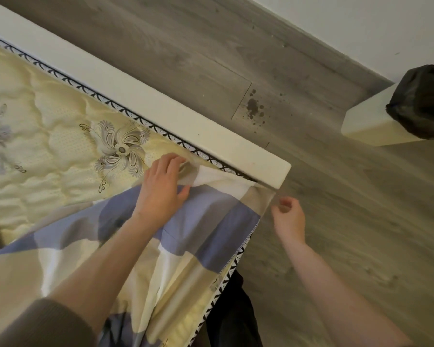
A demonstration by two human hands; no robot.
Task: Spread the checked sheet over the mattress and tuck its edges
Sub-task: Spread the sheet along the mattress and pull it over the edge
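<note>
Checked sheet [186,221] covers only near mattress [48,121] corner, rest bare, tucking pending; left hand [161,189] pins sheet corner, right hand [290,216] loosely curled, holding nothing.

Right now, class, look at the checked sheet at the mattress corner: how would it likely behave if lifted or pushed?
The checked sheet probably goes floppy: it already folds and drapes over the mattress edge. It looks thin and light, bunching under the left hand. Its slight sheen suggests it may slide rather than stay put, so the corner could slip back out.
</note>
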